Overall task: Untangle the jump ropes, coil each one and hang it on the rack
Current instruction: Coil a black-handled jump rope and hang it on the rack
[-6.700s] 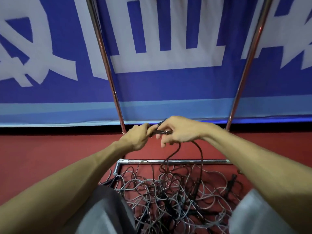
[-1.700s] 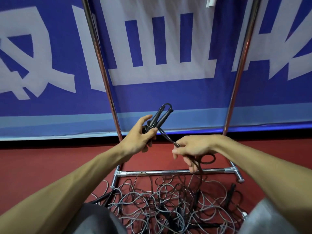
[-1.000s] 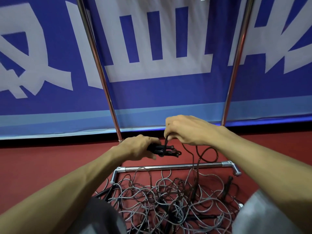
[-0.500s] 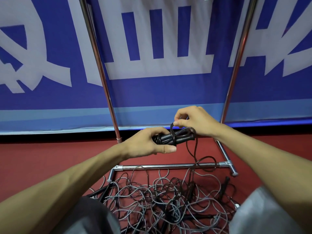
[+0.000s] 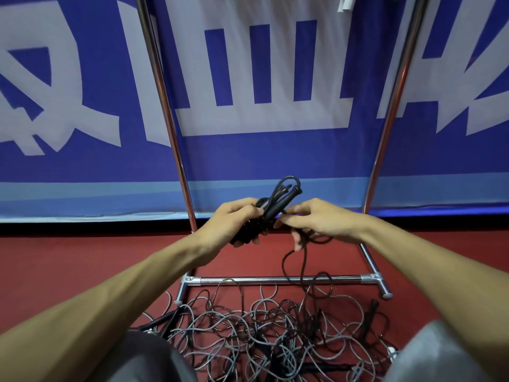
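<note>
Head camera looked down on both hands, raised in front of the rack [image 5: 261, 280], between its two chrome uprights and well above its bottom bar. The left hand [image 5: 234, 221] was clamped round a black jump rope [image 5: 278, 201]: fingers curled over the two handles and some turns of cord, with the handle tips poking up and to the right out of the fist and a small loop of cord arching over them. Right beside it, the right hand [image 5: 316, 221] was on the same rope, thumb and forefinger pinching at the handles while the lower fingers hooked the loose cord. The two hands were almost touching, both closer to the rack's right upright than to its left. From the right hand's fingers the dark cord dropped straight down, bent into a slack loop, crossed over the rack's bottom bar and ran into the pile of ropes [image 5: 261, 326]. That pile lay on the near side of the bottom bar, a thick knot of grey and dark cords with black handles sticking out here and there, and a few strands reached up over the bar itself. Grey-clad knees [image 5: 154, 359] framed the pile left and right, nearer still than the rack's base. A red floor [image 5: 82, 266] spread under the rack, and a blue banner [image 5: 248, 155] with big white lettering stood just behind its uprights.
</note>
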`<act>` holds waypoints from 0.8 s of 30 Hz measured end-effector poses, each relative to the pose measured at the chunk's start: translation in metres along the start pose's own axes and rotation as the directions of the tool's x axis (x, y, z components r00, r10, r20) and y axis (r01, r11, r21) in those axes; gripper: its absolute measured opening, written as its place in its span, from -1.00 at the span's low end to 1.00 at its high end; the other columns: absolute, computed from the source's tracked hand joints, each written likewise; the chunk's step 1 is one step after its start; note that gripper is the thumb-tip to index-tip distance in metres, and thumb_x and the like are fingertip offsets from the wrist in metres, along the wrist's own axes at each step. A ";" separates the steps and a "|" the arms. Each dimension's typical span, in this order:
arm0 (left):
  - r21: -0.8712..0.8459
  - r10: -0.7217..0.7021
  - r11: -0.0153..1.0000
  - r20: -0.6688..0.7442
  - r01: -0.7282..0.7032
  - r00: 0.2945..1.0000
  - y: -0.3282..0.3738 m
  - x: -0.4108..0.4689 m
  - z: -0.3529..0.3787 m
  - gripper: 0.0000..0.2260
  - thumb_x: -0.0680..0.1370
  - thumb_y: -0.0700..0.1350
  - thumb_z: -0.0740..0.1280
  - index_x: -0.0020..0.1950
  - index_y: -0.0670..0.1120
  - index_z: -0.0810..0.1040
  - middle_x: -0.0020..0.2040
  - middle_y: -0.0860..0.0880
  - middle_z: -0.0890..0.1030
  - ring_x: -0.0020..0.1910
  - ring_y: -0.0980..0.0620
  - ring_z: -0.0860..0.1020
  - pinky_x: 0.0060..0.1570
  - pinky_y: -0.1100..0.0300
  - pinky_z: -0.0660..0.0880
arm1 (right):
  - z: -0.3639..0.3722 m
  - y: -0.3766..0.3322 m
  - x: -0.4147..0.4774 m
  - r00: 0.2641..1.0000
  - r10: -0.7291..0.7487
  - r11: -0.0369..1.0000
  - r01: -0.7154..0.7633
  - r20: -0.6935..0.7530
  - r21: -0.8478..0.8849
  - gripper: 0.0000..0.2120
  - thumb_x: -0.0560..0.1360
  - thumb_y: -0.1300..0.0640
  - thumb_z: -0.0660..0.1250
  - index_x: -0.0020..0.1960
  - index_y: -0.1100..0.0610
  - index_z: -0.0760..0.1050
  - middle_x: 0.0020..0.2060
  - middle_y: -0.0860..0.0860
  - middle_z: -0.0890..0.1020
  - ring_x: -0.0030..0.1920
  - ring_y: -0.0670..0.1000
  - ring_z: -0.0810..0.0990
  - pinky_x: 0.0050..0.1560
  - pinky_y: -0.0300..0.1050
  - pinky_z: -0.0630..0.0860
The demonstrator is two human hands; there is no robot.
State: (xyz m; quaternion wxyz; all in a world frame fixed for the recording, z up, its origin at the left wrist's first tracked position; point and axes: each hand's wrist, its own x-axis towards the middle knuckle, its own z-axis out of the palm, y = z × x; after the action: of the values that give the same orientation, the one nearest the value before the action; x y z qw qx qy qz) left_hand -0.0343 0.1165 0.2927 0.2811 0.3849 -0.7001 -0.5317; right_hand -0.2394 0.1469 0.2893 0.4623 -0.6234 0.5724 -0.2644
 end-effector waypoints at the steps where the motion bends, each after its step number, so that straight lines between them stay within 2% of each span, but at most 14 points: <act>1: -0.033 -0.011 0.999 -0.020 0.010 1.000 -0.001 0.002 -0.002 -0.83 0.62 -0.17 0.18 -0.01 -0.16 0.55 -0.22 -0.19 0.61 -0.30 -0.08 0.48 -0.43 0.19 0.22 | -0.001 0.000 -0.001 0.999 0.023 0.997 -0.025 0.029 0.068 -0.78 0.61 0.06 0.27 0.10 0.19 0.56 -0.40 0.03 0.52 -0.31 0.08 0.64 -0.23 -0.13 0.50; 3: -0.077 -0.039 0.996 -0.060 0.034 0.997 -0.003 0.005 -0.003 -0.85 0.63 -0.15 0.20 0.02 -0.12 0.55 -0.20 -0.20 0.63 -0.32 -0.09 0.48 -0.43 0.21 0.23 | -0.002 0.000 -0.001 0.996 0.050 0.993 -0.058 0.079 0.107 -0.79 0.59 0.11 0.29 0.13 0.20 0.56 -0.40 0.02 0.49 -0.34 0.05 0.61 -0.08 0.08 0.61; 5: -0.136 -0.061 0.990 -0.090 0.048 0.994 -0.005 0.007 -0.003 -0.82 0.63 -0.13 0.22 0.20 -0.07 0.52 -0.22 -0.18 0.63 -0.37 -0.07 0.49 -0.46 0.24 0.24 | 0.001 -0.001 -0.001 0.991 0.081 0.994 -0.089 0.109 0.070 -0.82 0.59 0.11 0.30 0.11 0.21 0.52 -0.35 0.05 0.50 -0.39 -0.02 0.55 -0.09 0.14 0.63; 7: -0.155 -0.061 0.987 -0.096 0.046 0.993 -0.006 0.007 -0.002 -0.73 0.64 -0.11 0.22 0.33 0.07 0.44 -0.23 -0.15 0.63 -0.38 -0.04 0.50 -0.48 0.26 0.26 | 0.004 -0.004 -0.002 0.989 0.096 0.994 -0.102 0.114 0.045 -0.84 0.59 0.11 0.31 0.08 0.19 0.45 -0.28 0.08 0.53 -0.43 -0.05 0.48 -0.27 0.07 0.64; 10: -0.092 -0.027 0.996 -0.108 0.017 0.994 -0.007 0.010 -0.002 -0.77 0.66 -0.10 0.21 0.29 0.09 0.51 -0.23 -0.12 0.60 -0.37 -0.02 0.48 -0.45 0.25 0.25 | 0.005 -0.006 -0.002 0.993 0.061 0.994 -0.070 0.099 0.087 -0.87 0.59 0.18 0.30 0.09 0.20 0.43 -0.19 0.14 0.57 -0.49 -0.05 0.43 -0.43 -0.06 0.57; 13: -0.042 -0.026 0.999 -0.154 0.020 0.988 -0.012 0.015 -0.003 -0.81 0.64 -0.07 0.24 0.24 0.03 0.52 -0.22 -0.11 0.59 -0.40 0.05 0.47 -0.45 0.26 0.26 | 0.003 -0.007 0.001 0.993 0.045 0.984 -0.063 0.107 0.165 -0.83 0.59 0.23 0.29 0.15 0.24 0.52 -0.11 0.13 0.59 -0.47 -0.05 0.47 -0.49 -0.17 0.50; 15: 0.042 -0.019 0.999 -0.167 0.026 0.986 -0.018 0.018 -0.005 -0.79 0.63 -0.05 0.27 0.26 0.00 0.51 -0.20 -0.09 0.57 -0.41 0.10 0.46 -0.45 0.29 0.31 | 0.002 -0.008 0.002 0.989 0.075 0.976 -0.099 0.126 0.193 -0.78 0.59 0.23 0.28 0.21 0.22 0.53 -0.14 0.09 0.60 -0.43 -0.06 0.51 -0.48 -0.23 0.46; 17: 0.155 0.002 0.988 -0.185 0.028 0.983 -0.025 0.021 -0.009 -0.74 0.61 -0.05 0.30 0.29 -0.04 0.49 -0.18 -0.08 0.59 -0.32 0.07 0.50 -0.35 0.24 0.43 | 0.002 -0.008 0.000 0.975 0.122 0.973 -0.154 0.184 0.174 -0.74 0.57 0.25 0.30 0.25 0.22 0.49 -0.19 0.07 0.59 -0.42 -0.06 0.53 -0.46 -0.24 0.46; 19: 0.257 0.007 0.965 -0.223 0.052 0.975 -0.032 0.022 -0.017 -0.69 0.60 -0.04 0.33 0.32 -0.07 0.48 -0.12 -0.08 0.62 -0.25 0.01 0.54 -0.20 0.10 0.50 | 0.003 -0.009 -0.004 0.956 0.162 0.978 -0.188 0.246 0.086 -0.72 0.55 0.29 0.33 0.25 0.24 0.47 -0.21 0.08 0.58 -0.43 -0.04 0.55 -0.47 -0.23 0.47; 20: 0.320 0.011 0.945 -0.231 0.065 0.973 -0.034 0.023 -0.020 -0.67 0.59 -0.04 0.34 0.33 -0.09 0.48 -0.08 -0.09 0.62 -0.24 -0.01 0.55 -0.19 0.11 0.50 | 0.005 -0.010 -0.005 0.953 0.170 0.984 -0.179 0.250 0.011 -0.74 0.55 0.30 0.33 0.23 0.23 0.48 -0.21 0.09 0.58 -0.43 -0.03 0.56 -0.47 -0.22 0.48; 22: 0.498 0.033 0.864 -0.203 0.074 0.979 -0.035 0.022 -0.022 -0.65 0.60 -0.02 0.33 0.34 -0.11 0.46 0.02 -0.10 0.63 -0.13 -0.06 0.60 -0.09 0.14 0.51 | 0.007 -0.012 -0.006 0.970 0.136 0.976 -0.096 0.203 -0.197 -0.77 0.55 0.28 0.33 0.21 0.20 0.51 -0.23 0.08 0.57 -0.43 -0.01 0.57 -0.45 -0.16 0.53; 24: 0.653 0.032 0.754 -0.145 0.072 0.989 -0.033 0.020 -0.018 -0.64 0.60 0.02 0.32 0.34 -0.09 0.44 0.10 -0.10 0.62 0.02 -0.11 0.59 0.06 0.03 0.51 | 0.009 -0.013 -0.004 0.992 0.012 0.866 0.054 0.129 -0.496 -0.82 0.56 0.21 0.33 0.16 0.13 0.56 -0.27 0.08 0.58 -0.39 0.02 0.60 -0.30 -0.07 0.60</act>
State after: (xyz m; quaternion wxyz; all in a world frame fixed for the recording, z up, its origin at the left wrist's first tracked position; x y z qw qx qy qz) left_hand -0.0225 0.0855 0.2655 0.1733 0.5045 -0.8152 -0.2257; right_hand -0.2263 0.1518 0.2973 0.3184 -0.7435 0.5837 -0.0723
